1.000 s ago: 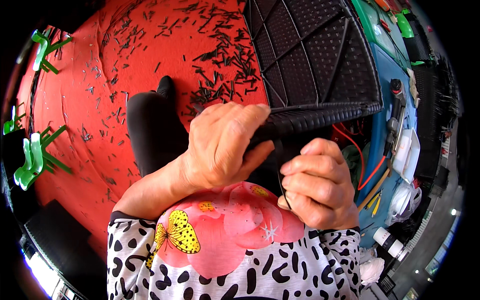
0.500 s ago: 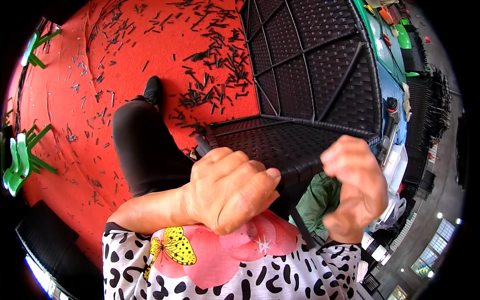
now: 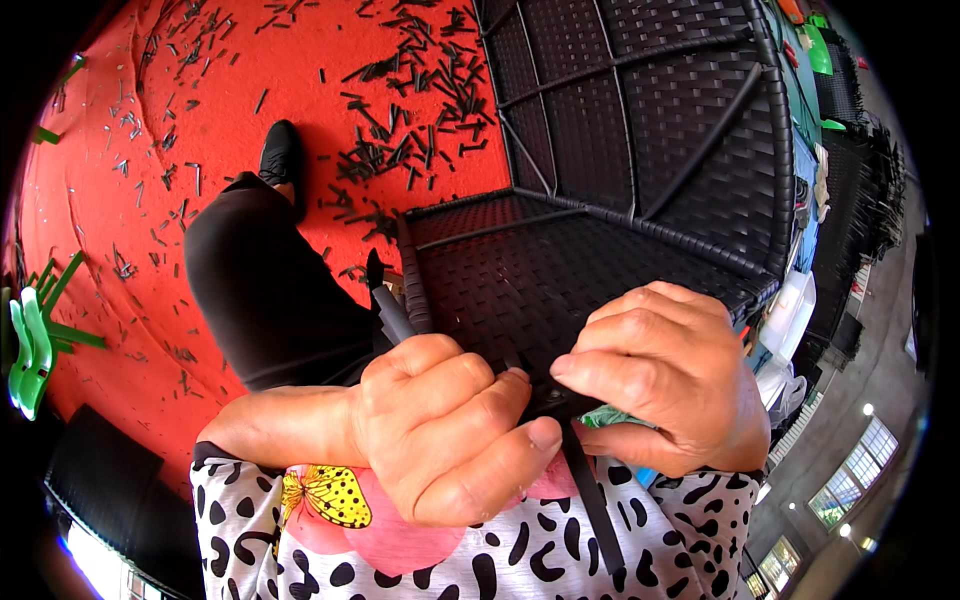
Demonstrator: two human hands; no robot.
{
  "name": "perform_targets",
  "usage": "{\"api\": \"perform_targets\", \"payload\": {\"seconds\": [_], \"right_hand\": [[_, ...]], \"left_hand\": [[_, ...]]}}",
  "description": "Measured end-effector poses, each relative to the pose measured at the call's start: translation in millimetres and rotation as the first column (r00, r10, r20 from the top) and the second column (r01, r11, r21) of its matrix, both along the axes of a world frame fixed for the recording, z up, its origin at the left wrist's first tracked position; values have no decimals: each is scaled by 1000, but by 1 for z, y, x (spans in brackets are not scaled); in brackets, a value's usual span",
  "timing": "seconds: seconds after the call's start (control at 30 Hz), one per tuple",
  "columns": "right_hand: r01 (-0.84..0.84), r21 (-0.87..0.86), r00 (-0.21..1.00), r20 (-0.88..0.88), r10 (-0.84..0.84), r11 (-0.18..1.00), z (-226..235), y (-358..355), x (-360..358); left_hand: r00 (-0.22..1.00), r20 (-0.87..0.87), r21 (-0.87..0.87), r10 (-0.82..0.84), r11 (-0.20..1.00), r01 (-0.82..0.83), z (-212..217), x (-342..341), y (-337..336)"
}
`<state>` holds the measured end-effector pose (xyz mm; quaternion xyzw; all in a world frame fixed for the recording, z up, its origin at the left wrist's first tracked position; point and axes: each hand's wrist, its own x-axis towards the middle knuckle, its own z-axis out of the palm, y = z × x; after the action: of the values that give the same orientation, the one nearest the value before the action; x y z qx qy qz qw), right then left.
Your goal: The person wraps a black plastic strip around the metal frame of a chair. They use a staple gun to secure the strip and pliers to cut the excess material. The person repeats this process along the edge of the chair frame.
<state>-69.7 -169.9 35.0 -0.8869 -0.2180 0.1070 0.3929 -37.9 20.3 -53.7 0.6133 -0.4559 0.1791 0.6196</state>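
Note:
A black woven furniture piece, like a chair on its side, leans before me with its near edge between my hands. My left hand is closed in a fist; a grey rod-shaped tool sticks out from its top, the rest hidden in the palm. My right hand curls at the near edge, fingertips and thumb closing around a flat black strip that hangs down over my shirt. Just what lies under the right fingertips is partly hidden.
Many cut black scraps litter the red floor covering. Green plastic stool legs stand at the left. A white container and a bundle of black strands are on the right. My bent knee is beside the woven piece.
My right hand has come left and inward, from apart on the right to the near edge of the woven piece. My left hand has lowered slightly, and the view has shifted a little.

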Motion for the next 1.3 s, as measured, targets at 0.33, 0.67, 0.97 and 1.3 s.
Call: {"api": "perform_targets", "payload": {"seconds": [0.33, 0.67, 0.97, 1.3], "right_hand": [[39, -2, 998, -55, -39, 999, 3, 2, 3], [-4, 5, 1000, -7, 4, 1000, 2, -3, -1], [76, -80, 940, -326, -98, 994, 15, 4, 4], [209, 191, 918, -378, -124, 959, -2, 15, 5]], "left_hand": [[999, -33, -14, -40, 999, 39, -1, 0, 1], [1000, 13, 2, -23, 1000, 23, 2, 0, 1], [997, 71, 169, 19, 985, -30, 10, -1, 9], [996, 7, 181, 89, 979, -89, 6, -8, 8]]}}
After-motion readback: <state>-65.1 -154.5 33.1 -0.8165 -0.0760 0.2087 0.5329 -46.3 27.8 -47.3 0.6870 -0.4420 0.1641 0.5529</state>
